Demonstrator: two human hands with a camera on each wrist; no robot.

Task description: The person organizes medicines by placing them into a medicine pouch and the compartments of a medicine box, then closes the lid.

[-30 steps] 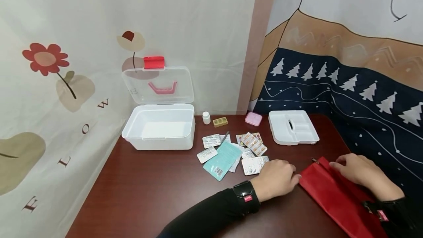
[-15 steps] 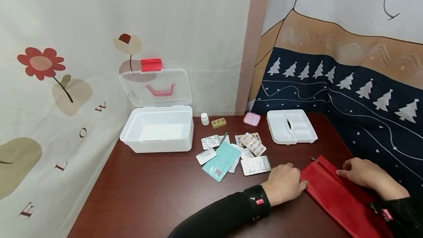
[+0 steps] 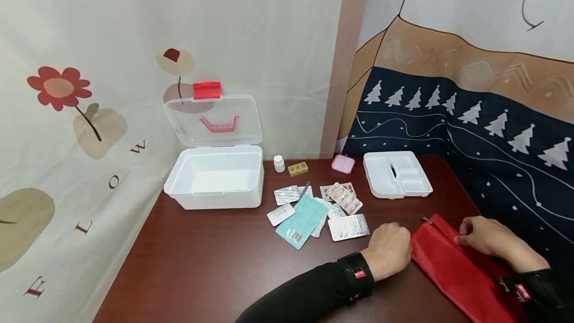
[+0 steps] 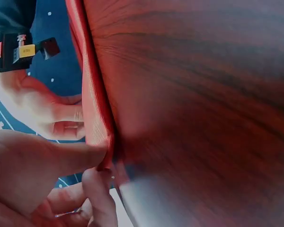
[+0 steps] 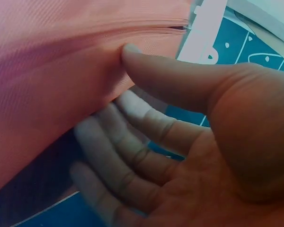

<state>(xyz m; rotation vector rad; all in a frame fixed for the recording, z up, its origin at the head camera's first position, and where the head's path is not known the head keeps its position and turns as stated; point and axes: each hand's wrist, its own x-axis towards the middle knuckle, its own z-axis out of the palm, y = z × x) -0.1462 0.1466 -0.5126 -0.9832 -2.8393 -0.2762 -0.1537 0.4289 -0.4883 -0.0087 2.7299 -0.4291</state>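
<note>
One brown table (image 3: 179,273): it carries all the things named below, and the person works at its near right part

White box (image 3: 224,201): stands at the far left side, with its clear lid (image 3: 215,138) raised up behind it; no hand is near to it

Red pouch (image 3: 453,275): lies at the near right, between the two hands; as I judge, the step in hand is to get a good hold of it by its edges

White tray (image 3: 412,163): with compartments, it sits beyond the pouch, apart from it

Left hand (image 3: 389,250): pinches the left edge of the pouch, the thumb and finger closed on the cloth, as the left wrist view shows

Right hand (image 3: 486,237): is at the opposite edge, thumb touching the cloth, fingers loosely bent under the edge; whether it truly grips, I cannot tell; I think the next move calls for a firmer pinch here, while the left hand steadies the other edge

Teal packet (image 3: 305,218): lies among blister packs (image 3: 349,227) at the middle, touched by no hand

Small white bottle (image 3: 279,163): stands upright just beside the box

Zip pull (image 3: 426,220): is at the far end of the pouch, with neither hand on it
</note>
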